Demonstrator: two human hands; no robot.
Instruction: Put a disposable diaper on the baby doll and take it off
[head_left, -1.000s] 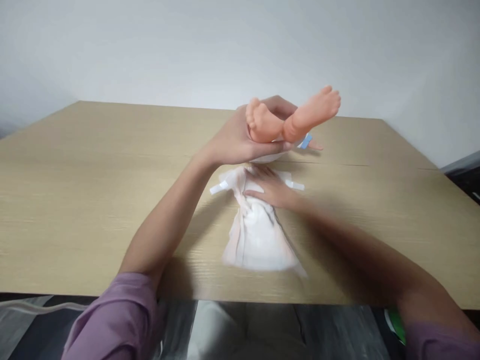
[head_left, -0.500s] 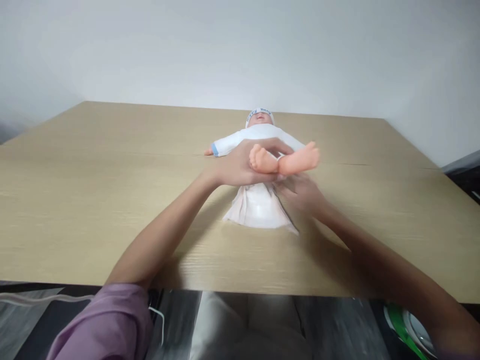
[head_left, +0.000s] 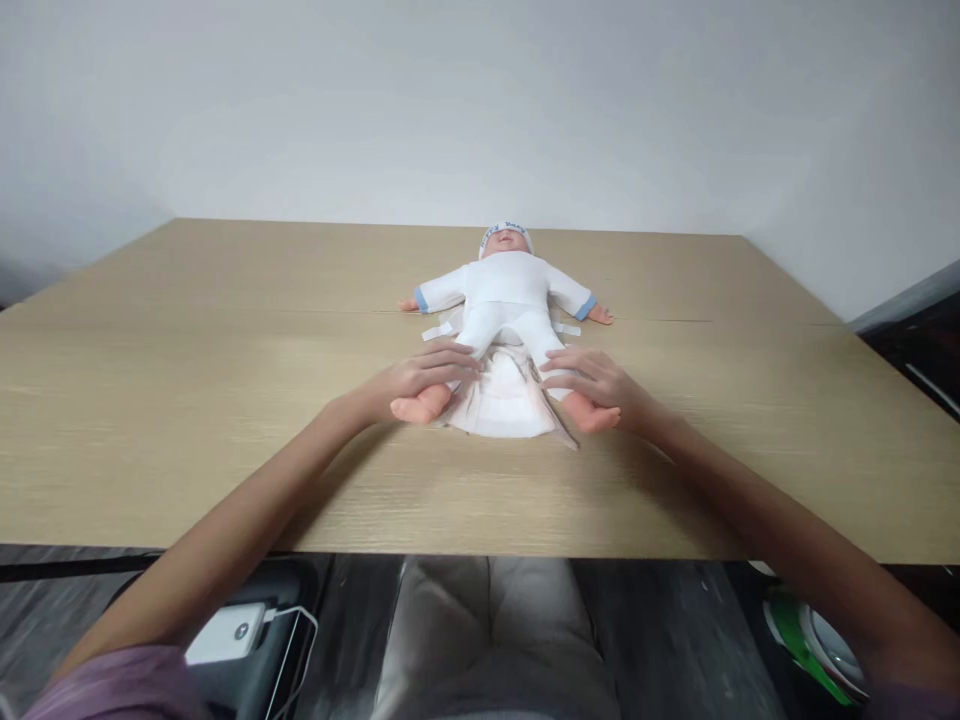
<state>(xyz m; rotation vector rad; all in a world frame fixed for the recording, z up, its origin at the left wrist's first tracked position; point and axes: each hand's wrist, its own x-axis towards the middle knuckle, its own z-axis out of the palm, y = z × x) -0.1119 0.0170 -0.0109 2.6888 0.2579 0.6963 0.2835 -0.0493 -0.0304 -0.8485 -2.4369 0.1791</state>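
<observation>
A baby doll point(head_left: 508, 278) lies on its back on the table, its head at the far end and its arms spread. It wears a white suit with blue cuffs and a printed headband. Beneath its hips an unfolded white diaper point(head_left: 508, 408) stretches toward me between the parted legs, and its tabs show at both sides of the waist. My left hand point(head_left: 420, 374) is closed over the doll's lower leg on the left, just above the bare foot. On the other side, my right hand point(head_left: 602, 381) holds the other lower leg, fingers across its front.
The wooden table point(head_left: 225, 400) reaches to a pale wall. Under its front edge at the left, a white device point(head_left: 227, 634) with a cable rests on a dark surface. A green and white round object point(head_left: 814, 640) is low at the right.
The doll's legs, held up and crossed by my left hand before, are now lowered and spread apart. My right hand has moved from the diaper area onto one leg.
</observation>
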